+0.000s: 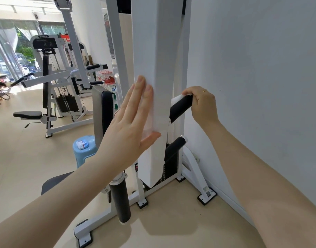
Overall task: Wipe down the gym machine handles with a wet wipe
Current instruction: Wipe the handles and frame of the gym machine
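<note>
The right hand (201, 102) clamps a wet wipe (176, 99) round the upper black handle's (180, 109) slanted end; the left hand (130, 119) presses flat on the white column (153, 51).

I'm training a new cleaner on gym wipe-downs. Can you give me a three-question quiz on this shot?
1. True or false: the left hand is gripping a black handle.
2. Which hand holds the wet wipe against the upper black handle?
A. left
B. right
C. both
3. Fill in: the small wipe packet lies on top of a light ____ stool.

Key:
1. False; it lies flat, fingers straight, on the white column.
2. B; the right hand curls over the handle's end with the wipe under its fingers.
3. Blue.
</note>
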`<state>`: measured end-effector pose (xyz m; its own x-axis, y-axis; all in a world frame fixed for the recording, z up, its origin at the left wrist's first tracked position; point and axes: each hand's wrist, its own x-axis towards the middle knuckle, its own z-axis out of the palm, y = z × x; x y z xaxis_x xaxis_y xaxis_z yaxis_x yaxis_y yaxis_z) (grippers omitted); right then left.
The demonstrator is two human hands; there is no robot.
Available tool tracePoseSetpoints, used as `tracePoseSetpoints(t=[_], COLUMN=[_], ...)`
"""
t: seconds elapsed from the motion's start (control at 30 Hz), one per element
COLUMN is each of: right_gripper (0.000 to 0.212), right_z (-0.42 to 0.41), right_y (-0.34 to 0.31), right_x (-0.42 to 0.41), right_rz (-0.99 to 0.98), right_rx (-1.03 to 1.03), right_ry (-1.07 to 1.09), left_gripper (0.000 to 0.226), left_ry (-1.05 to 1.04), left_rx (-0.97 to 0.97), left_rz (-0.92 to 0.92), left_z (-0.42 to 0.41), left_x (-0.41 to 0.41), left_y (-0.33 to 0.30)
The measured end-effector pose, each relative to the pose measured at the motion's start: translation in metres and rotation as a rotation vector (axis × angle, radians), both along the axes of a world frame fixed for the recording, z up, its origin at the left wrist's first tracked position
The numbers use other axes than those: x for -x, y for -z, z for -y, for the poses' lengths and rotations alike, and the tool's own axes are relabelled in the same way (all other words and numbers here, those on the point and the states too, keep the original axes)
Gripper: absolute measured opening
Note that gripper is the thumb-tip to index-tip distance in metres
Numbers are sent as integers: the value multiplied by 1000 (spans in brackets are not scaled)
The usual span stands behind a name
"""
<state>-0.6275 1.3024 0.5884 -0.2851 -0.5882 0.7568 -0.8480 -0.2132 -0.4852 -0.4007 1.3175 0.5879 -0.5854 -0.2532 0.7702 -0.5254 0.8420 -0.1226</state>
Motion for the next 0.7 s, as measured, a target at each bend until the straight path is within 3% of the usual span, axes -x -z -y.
tracePoseSetpoints(t=[0.07, 0.23, 0.37, 0.47, 0.6, 0.7], right_gripper=[48, 41, 47, 43, 60, 53], right_z=[-1, -13, -8, -14, -14, -22], right_y=[-5, -15, -15, -5, -7, 16], right_x=[-3, -6, 2, -2, 5, -21], right_rz=[18, -255, -96, -179, -27, -54], right_rx=[-10, -206, -95, -133, -21, 84], right_ry=[19, -185, -38, -155, 61, 30], left_gripper=[91, 90, 88, 83, 82, 81], left_ry=[6, 14, 6, 14, 12, 12], left_rx=[5, -3, -30, -26, -31, -31], left_rz=[-2, -5, -6, -17, -22, -28], left_z=[-1, -4, -9, -12, -15, -16], left_x=[0, 2, 4, 6, 8, 7], left_y=[0, 1, 1, 1, -1, 0])
